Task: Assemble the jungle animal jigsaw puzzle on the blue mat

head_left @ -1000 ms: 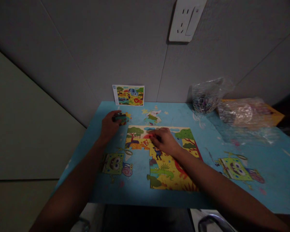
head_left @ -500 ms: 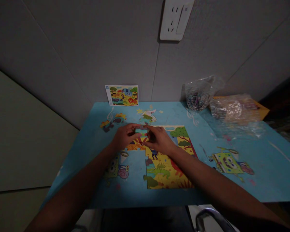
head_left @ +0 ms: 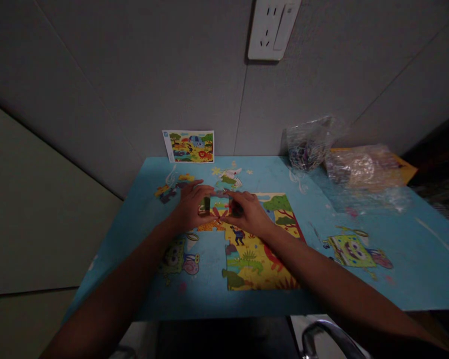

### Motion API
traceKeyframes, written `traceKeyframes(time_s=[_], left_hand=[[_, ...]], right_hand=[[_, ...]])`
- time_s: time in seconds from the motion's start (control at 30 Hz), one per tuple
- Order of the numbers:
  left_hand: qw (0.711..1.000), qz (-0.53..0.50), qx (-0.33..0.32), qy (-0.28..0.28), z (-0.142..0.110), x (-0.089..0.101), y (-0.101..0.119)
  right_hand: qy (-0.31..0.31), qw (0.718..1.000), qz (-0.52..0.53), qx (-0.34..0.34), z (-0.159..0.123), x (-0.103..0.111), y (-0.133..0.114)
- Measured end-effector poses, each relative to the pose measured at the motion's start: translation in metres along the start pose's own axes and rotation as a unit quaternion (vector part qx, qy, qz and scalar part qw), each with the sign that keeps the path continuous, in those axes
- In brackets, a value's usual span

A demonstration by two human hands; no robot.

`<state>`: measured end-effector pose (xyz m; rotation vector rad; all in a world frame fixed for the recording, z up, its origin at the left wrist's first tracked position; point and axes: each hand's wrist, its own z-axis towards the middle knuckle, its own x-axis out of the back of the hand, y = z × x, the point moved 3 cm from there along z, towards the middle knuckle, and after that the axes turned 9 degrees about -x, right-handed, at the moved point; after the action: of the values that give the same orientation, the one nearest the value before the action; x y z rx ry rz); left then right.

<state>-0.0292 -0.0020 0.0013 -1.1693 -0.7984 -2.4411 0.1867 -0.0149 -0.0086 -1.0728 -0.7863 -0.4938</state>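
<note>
A jigsaw puzzle piece (head_left: 219, 203), teal and green with some red, is held between my two hands above the upper left of the partly assembled puzzle (head_left: 254, 254). My left hand (head_left: 192, 205) grips its left side with thumb and fingers. From the right, my right hand (head_left: 247, 212) pinches it with thumb and forefinger. The puzzle shows trees, a crocodile and a figure in blue; its lower left is a gap where the table shows. My fingers cover part of its top row. Several loose puzzle pieces (head_left: 166, 192) lie beyond my left hand.
A picture card (head_left: 192, 147) of the same scene leans on the wall at the back. Clear plastic bags (head_left: 309, 147) and a yellow-orange packet (head_left: 404, 169) are at the back right of the blue cartoon-printed table (head_left: 307, 209). A socket panel (head_left: 273, 31) is on the wall.
My left hand has come from the loose pieces at the left to meet my right hand above the puzzle. A piece is now between both hands. The view has shifted slightly right.
</note>
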Motion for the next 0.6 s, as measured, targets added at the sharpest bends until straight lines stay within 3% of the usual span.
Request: traceKeyframes(time_s=[0.6], left_hand=[[0.999, 0.006, -0.035, 0.013, 0.0019, 0.0029, 0.0029]], right_hand=[[0.004, 1.000, -0.025, 0.012, -0.0013, 0.0024, -0.0008]])
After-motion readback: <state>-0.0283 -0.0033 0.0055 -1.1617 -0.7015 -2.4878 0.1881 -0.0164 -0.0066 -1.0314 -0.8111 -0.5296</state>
